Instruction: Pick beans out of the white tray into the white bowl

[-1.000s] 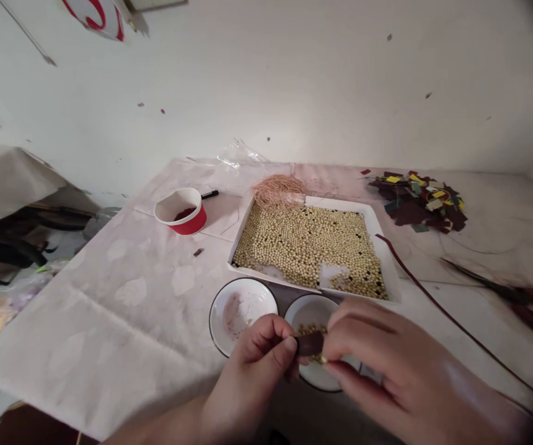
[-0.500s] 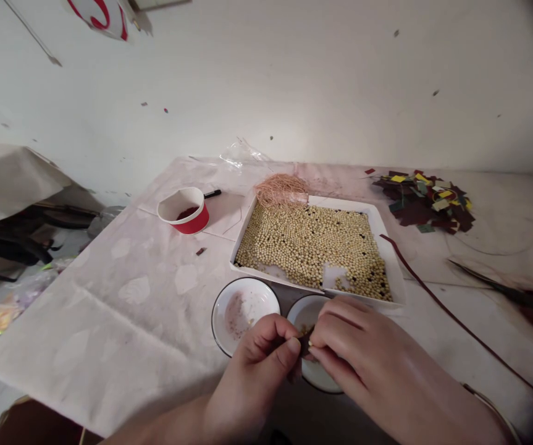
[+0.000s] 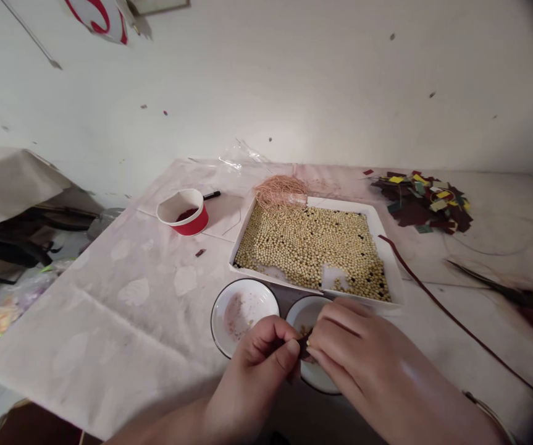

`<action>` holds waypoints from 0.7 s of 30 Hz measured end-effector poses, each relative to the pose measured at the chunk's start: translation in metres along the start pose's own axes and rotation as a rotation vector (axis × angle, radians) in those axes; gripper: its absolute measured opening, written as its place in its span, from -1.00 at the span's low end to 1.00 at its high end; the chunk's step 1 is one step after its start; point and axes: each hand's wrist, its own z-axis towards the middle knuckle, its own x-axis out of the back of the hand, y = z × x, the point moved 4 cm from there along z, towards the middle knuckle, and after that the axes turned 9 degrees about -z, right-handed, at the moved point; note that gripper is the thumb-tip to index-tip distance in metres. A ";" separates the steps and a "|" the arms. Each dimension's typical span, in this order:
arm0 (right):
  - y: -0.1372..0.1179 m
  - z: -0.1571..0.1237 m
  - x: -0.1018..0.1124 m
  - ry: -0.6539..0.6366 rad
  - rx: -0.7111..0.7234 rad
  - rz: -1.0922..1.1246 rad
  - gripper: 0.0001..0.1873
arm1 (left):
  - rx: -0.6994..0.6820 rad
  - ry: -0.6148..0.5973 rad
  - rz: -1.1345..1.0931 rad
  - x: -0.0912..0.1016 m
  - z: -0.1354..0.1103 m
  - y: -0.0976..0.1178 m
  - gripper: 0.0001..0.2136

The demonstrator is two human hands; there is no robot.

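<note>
My left hand (image 3: 259, 361) and my right hand (image 3: 359, 352) meet over a white bowl (image 3: 304, 312) that holds a few cream beads. Both pinch a small dark brown strip (image 3: 304, 346), almost hidden between the fingertips. The fingers of both hands are closed. Just left of them stands a second white bowl (image 3: 244, 308) with pinkish dust inside. Behind the bowls lies a white rectangular tray (image 3: 386, 247) filled with cream beads (image 3: 307, 244) and a few dark ones.
A red paper cup (image 3: 183, 212) and a black pen (image 3: 210, 195) sit at the left. A tangle of pinkish thread (image 3: 281, 187) lies behind the tray. Coloured scraps (image 3: 426, 201) are piled at the back right. A dark cord (image 3: 451, 318) and scissors (image 3: 502, 290) lie at the right.
My right hand has moved left and closed over the dark strip, covering most of it and the bowl's beads. My left hand has stayed in place.
</note>
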 end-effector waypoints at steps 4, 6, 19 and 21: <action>-0.002 0.000 -0.001 0.015 0.001 0.010 -0.80 | -0.002 -0.004 0.000 0.000 0.001 0.000 -0.78; -0.005 0.000 -0.001 0.021 0.020 0.013 -0.80 | 0.004 0.002 0.009 -0.001 0.001 0.000 -0.79; -0.003 0.001 0.002 -0.010 0.007 0.083 -0.83 | 0.014 -0.002 0.014 -0.001 0.000 0.001 -0.75; -0.002 0.002 0.002 -0.001 0.014 0.073 -0.82 | 0.013 -0.001 0.010 -0.002 0.000 0.001 -0.73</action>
